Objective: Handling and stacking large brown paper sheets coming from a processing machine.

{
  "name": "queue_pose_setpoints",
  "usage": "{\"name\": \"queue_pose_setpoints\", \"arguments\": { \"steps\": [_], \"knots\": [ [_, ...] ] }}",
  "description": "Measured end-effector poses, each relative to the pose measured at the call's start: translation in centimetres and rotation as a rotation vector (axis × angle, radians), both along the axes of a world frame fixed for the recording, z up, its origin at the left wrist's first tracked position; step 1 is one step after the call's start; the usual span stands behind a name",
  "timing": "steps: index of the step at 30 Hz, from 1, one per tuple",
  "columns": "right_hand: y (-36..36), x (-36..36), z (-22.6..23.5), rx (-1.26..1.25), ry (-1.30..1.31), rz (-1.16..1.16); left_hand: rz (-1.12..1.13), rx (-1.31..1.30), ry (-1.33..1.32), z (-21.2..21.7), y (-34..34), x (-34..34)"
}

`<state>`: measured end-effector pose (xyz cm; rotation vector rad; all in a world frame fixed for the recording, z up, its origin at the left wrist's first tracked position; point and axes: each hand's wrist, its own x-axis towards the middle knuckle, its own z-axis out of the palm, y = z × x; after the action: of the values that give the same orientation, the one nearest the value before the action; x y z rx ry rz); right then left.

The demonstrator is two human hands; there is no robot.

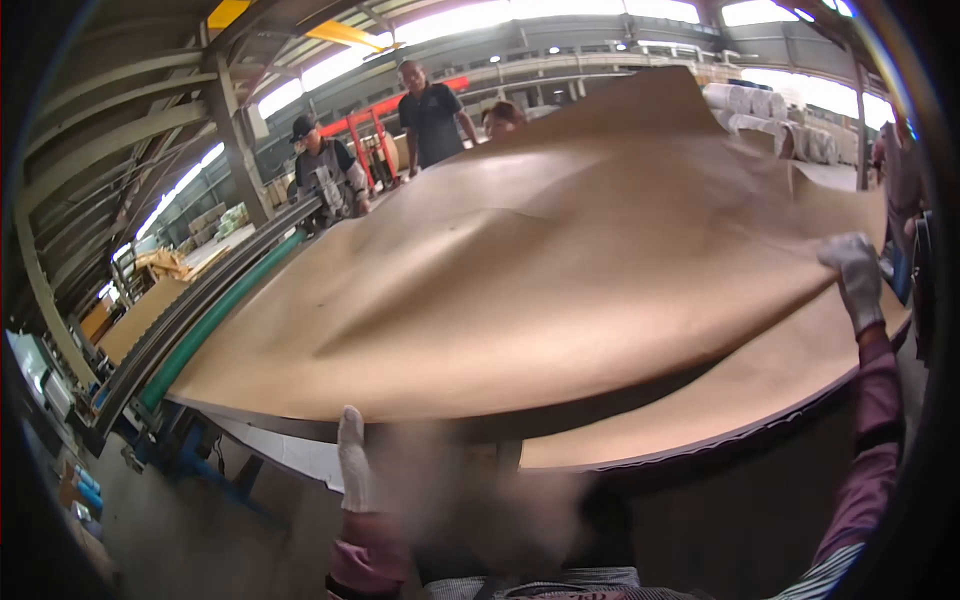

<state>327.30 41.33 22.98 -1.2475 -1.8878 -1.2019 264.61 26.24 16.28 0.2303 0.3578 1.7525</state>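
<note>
A large, thin brown sheet point(560, 260) billows up in front of me, its dark underside showing along the raised near edge. At the lower middle, my left hand point(355, 465), in a white glove, is at that near edge with its thumb up against it; the other fingers are hidden or blurred. Far to the right, my right hand point(857, 275), also gloved, is closed on the sheet's edge and lifts it. Under the lifted part lies another brown layer point(680, 415) with a dark, uneven border.
A long machine bed with a green roller point(215, 325) runs along the left. Beyond the sheet are a person in a cap point(328, 170), a person in a dark shirt point(432, 115) and a partly hidden person point(502, 120). White wrapped rolls point(745, 100) are stacked behind.
</note>
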Motion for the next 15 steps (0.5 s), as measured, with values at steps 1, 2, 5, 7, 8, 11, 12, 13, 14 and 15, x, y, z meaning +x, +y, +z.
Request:
{"name": "queue_pose_setpoints", "arguments": {
  "steps": [1,2,5,7,8,11,12,13,14,15],
  "knots": [
    [0.4,2.8,-2.6,-0.084,-0.034,-0.166,0.007,-0.011,-0.005,-1.8,1.0,-2.2],
    [0.3,4.0,-4.3,-0.081,-0.031,-0.16,0.144,-0.034,0.171,-4.6,1.4,-5.2],
    [3.6,9.3,-8.6,-0.458,0.015,-0.716,0.312,-0.269,0.894,-9.2,2.9,-5.5],
    [5.6,13.3,-14.6,-0.468,0.057,-1.048,0.291,-0.398,1.413,-12.0,4.3,-4.1],
    [3.9,17.9,-20.0,-0.177,-0.007,-1.066,0.192,-0.381,1.423,-12.9,5.0,-3.6],
    [-0.4,0.4,-20.8,-0.388,0.865,-0.605,-0.122,-0.392,0.873,-14.7,4.8,-2.3],
    [-3.2,-2.1,-25.5,-0.141,0.692,-0.382,-0.14,-0.531,0.478,-10.0,5.0,4.1],
    [-5.0,-12.0,-23.6,-0.4,0.89,-0.237,-0.15,-0.586,0.464,-12.1,5.1,3.8],
    [-6.1,-15.9,-26.0,-0.698,1.38,-0.124,-0.188,-0.612,0.433,-14.2,5.4,3.3],
    [-9.5,-20.9,-26.5,-1.125,1.924,0.282,-0.247,-0.606,0.429,-15.2,5.7,3.5]
  ]
}}
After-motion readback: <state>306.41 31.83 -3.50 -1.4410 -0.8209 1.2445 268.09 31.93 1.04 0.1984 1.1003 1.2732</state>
